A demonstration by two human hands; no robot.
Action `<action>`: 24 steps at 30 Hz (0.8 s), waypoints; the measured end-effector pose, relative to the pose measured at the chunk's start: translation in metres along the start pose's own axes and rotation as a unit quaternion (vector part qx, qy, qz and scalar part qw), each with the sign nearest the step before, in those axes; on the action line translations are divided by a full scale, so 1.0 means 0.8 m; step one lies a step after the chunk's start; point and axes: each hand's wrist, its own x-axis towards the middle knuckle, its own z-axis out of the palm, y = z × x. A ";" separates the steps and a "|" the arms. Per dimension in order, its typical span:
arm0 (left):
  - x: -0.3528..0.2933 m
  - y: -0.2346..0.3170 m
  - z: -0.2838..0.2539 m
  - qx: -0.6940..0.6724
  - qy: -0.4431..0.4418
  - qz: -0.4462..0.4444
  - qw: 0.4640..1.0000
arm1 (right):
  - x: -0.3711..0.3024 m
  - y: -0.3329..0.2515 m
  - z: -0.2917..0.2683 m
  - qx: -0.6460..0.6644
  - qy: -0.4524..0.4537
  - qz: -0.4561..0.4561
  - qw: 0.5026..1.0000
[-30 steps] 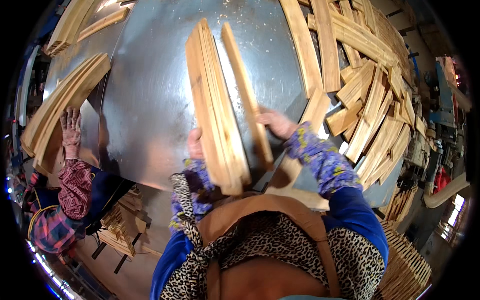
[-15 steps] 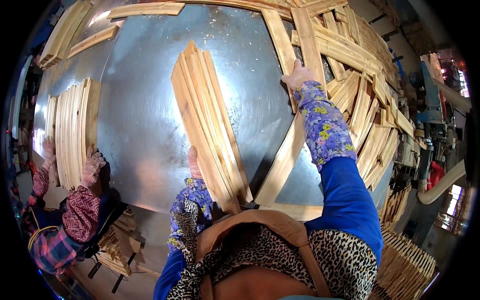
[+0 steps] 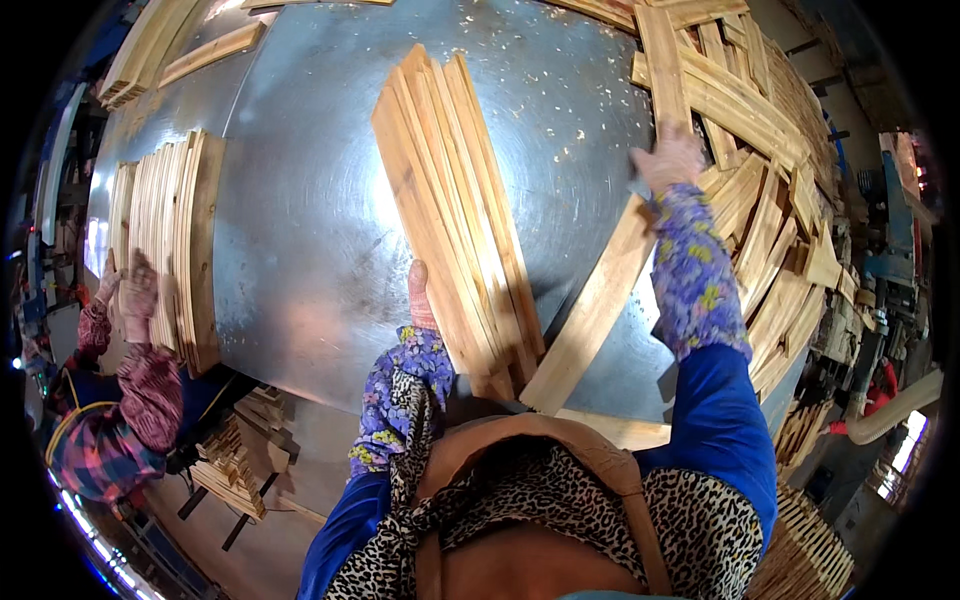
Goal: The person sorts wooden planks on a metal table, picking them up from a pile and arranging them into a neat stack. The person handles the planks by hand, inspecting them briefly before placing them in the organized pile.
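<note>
A bundle of wooden slats [image 3: 455,215] is laid flat on the round metal table [image 3: 300,230], running from about 11 o'clock down to 5 o'clock near the table's middle. The left hand [image 3: 420,297] is pressed flat against the bundle's lower left edge, fingers extended and together, nothing gripped. The right hand [image 3: 668,158] is stretched out toward 2 o'clock and is rested on the upper end of a single long plank [image 3: 592,308], which is slanted from 2 o'clock down to 6 o'clock, its lower end just beside the bundle's foot. Whether the fingers are curled round the plank cannot be told. A loose heap of slats [image 3: 770,190] is spread behind that hand, from 1 to 4 o'clock. At 9 o'clock a second stack of slats [image 3: 175,245] is held at its near end by a co-worker's hands [image 3: 130,290], in plaid sleeves.
</note>
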 end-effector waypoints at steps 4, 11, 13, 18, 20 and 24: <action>-0.011 0.010 0.022 0.017 0.023 0.017 0.999 | 0.042 0.064 0.022 0.141 -0.125 0.117 0.975; -0.061 0.023 0.029 -0.065 -0.024 -0.020 0.997 | -0.126 -0.017 -0.034 0.769 -0.270 0.151 0.559; -0.074 0.032 -0.001 -0.090 -0.046 -0.062 0.993 | -0.188 -0.033 -0.035 0.837 -0.276 0.139 0.452; -0.148 0.080 -0.016 0.061 0.044 -0.030 0.997 | -0.334 -0.116 -0.077 0.864 -0.342 0.113 0.353; -0.175 0.120 -0.015 0.204 0.067 -0.031 0.976 | -0.364 -0.141 -0.071 0.826 -0.384 0.030 0.412; -0.217 0.169 0.052 0.737 0.214 0.042 0.639 | -0.468 -0.240 -0.007 0.727 -0.323 -0.108 0.597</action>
